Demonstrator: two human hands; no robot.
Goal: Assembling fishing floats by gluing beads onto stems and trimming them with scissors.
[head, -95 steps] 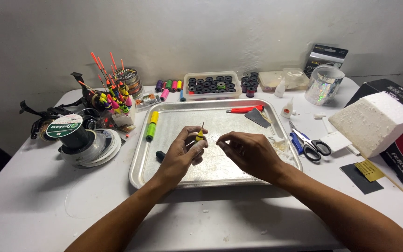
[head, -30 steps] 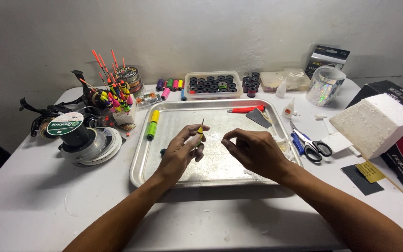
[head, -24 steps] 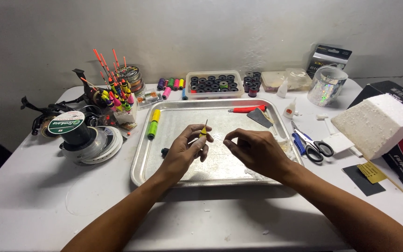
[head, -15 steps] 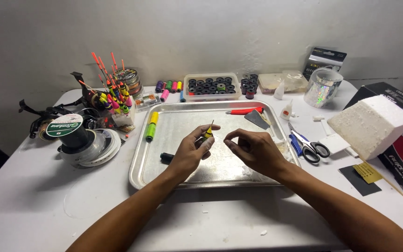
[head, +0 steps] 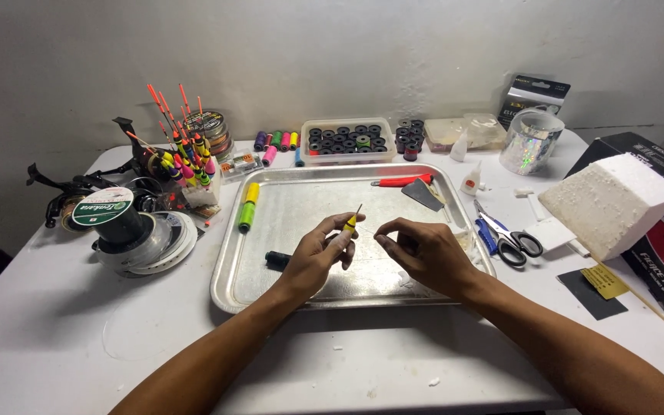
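Over a metal tray (head: 286,288) my left hand (head: 318,253) pinches a small yellow fishing float (head: 350,224) with a thin stem pointing up. My right hand (head: 420,252) is a little to its right, thumb and forefinger pinched together as if on a fine line, too thin to see. A black thread spool (head: 276,260) lies on the tray just left of my left hand. Yellow and green spools (head: 248,207) lie at the tray's left side. A red-handled tool (head: 401,181) and a grey blade (head: 423,194) rest at the tray's far right.
Blue-handled scissors (head: 506,237) and a white foam block (head: 610,204) lie right of the tray. Line reels (head: 121,223), a stand of coloured floats (head: 184,163), a box of black bobbins (head: 346,140), thread spools (head: 274,143), a clear jar (head: 529,141), a glue bottle (head: 469,181).
The float in my left hand has tilted slightly and shifted right, closer to my right hand. Both hands stay over the tray; the view moved a little.
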